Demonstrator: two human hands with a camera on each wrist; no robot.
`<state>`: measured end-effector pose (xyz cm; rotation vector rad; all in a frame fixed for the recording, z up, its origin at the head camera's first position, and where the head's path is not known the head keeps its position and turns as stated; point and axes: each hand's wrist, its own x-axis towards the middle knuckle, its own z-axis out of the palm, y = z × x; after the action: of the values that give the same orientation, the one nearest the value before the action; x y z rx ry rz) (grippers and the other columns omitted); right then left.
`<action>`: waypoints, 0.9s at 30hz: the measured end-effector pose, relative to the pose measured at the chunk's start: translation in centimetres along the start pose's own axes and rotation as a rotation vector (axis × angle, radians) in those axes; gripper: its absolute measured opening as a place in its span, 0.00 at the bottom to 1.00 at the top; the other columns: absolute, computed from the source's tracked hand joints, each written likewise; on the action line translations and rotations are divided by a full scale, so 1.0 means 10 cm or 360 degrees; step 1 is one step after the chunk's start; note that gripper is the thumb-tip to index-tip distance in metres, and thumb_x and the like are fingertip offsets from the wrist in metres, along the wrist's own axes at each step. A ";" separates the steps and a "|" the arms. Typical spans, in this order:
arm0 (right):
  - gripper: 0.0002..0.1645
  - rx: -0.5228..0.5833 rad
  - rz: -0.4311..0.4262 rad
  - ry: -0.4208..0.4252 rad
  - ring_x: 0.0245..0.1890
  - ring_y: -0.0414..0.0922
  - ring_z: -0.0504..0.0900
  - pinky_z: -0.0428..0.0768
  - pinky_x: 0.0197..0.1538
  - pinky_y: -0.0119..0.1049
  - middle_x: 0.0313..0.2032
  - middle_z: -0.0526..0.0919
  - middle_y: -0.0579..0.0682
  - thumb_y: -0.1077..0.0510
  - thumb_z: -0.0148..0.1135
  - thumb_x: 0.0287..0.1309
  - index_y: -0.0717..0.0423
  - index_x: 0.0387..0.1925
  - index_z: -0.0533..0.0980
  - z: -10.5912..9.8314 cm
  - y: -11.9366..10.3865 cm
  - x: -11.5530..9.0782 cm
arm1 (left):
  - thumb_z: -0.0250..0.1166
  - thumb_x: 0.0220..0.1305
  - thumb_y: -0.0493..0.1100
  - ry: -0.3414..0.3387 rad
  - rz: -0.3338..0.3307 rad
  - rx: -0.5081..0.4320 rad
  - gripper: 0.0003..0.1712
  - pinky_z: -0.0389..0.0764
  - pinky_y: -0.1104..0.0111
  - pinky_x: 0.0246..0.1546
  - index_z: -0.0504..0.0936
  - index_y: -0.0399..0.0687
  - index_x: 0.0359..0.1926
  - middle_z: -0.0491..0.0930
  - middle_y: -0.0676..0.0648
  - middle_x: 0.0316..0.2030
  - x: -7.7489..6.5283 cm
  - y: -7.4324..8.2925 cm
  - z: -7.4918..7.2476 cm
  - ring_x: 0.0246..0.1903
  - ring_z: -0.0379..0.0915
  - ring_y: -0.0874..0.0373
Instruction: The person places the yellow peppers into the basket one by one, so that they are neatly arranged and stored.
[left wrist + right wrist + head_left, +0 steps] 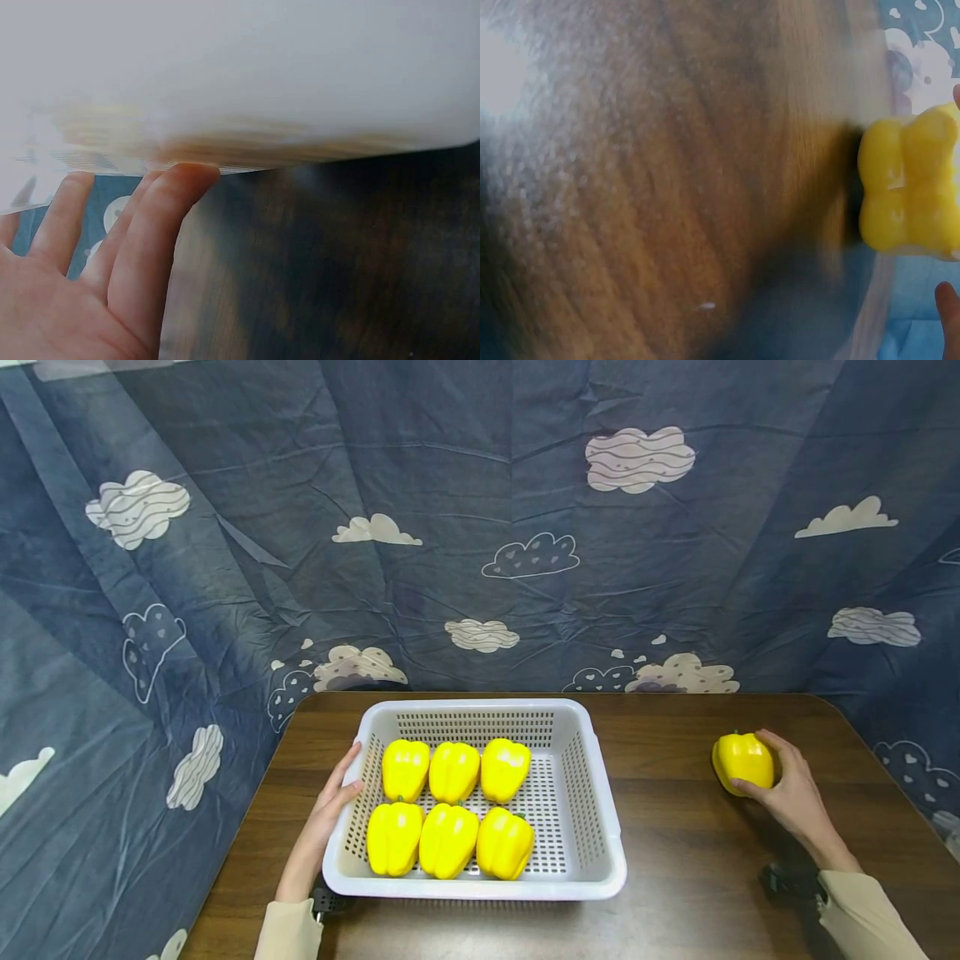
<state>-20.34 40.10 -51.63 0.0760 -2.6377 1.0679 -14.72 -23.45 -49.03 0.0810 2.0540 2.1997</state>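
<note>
A white perforated plastic basket (480,890) stands on the table with several yellow bell peppers (448,841) in two rows in its left and middle part. My left hand (322,817) touches the basket's left side with mostly straight fingers; in the left wrist view its fingertips meet the basket wall (300,75). Over at the right, my right hand (793,793) holds a single yellow bell pepper (742,762), thumb across the front and fingers round the right side. Lobes of that pepper (907,184) show in the right wrist view. Whether it touches the table cannot be told.
The brown wooden table (667,860) reaches back to a dark blue curtain (450,593) with cloud prints. Bare wood lies between the basket and the right hand. Inside the basket, the perforated floor (551,810) shows right of the peppers.
</note>
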 end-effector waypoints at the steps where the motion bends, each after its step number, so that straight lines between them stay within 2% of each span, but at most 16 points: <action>1: 0.51 0.0001 0.0000 -0.0002 0.61 0.72 0.52 0.50 0.58 0.67 0.65 0.54 0.73 0.62 0.71 0.47 0.67 0.69 0.54 0.00 0.01 0.00 | 0.46 0.73 0.42 0.0001 -0.0002 -0.0002 0.34 0.59 0.46 0.59 0.46 0.60 0.75 0.41 0.46 0.73 0.00 0.00 0.00 0.67 0.47 0.40; 9: 0.54 -0.0019 -0.0048 -0.0019 0.59 0.73 0.55 0.53 0.56 0.69 0.63 0.54 0.74 0.64 0.73 0.43 0.66 0.69 0.53 0.02 0.04 0.00 | 0.46 0.73 0.42 0.0002 -0.0002 -0.0017 0.34 0.58 0.45 0.60 0.46 0.60 0.75 0.41 0.47 0.73 -0.01 0.00 0.00 0.67 0.48 0.40; 21: 0.55 -0.0013 -0.0099 0.0009 0.60 0.73 0.54 0.51 0.59 0.66 0.63 0.54 0.74 0.67 0.73 0.39 0.68 0.68 0.54 0.01 0.03 0.01 | 0.45 0.73 0.42 -0.0018 0.0016 -0.0045 0.34 0.58 0.45 0.60 0.46 0.59 0.75 0.40 0.46 0.74 0.01 0.00 -0.01 0.67 0.48 0.39; 27: 0.55 -0.0047 -0.0073 0.0025 0.61 0.72 0.55 0.52 0.60 0.64 0.64 0.55 0.74 0.66 0.74 0.39 0.68 0.68 0.55 0.02 0.03 0.00 | 0.45 0.73 0.41 -0.0038 0.0037 -0.0051 0.34 0.59 0.46 0.59 0.45 0.57 0.76 0.39 0.44 0.74 0.02 0.00 -0.01 0.67 0.47 0.38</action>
<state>-20.45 40.18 -51.95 0.1210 -2.6240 1.0103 -14.95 -23.54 -49.09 0.1275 2.0148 2.2334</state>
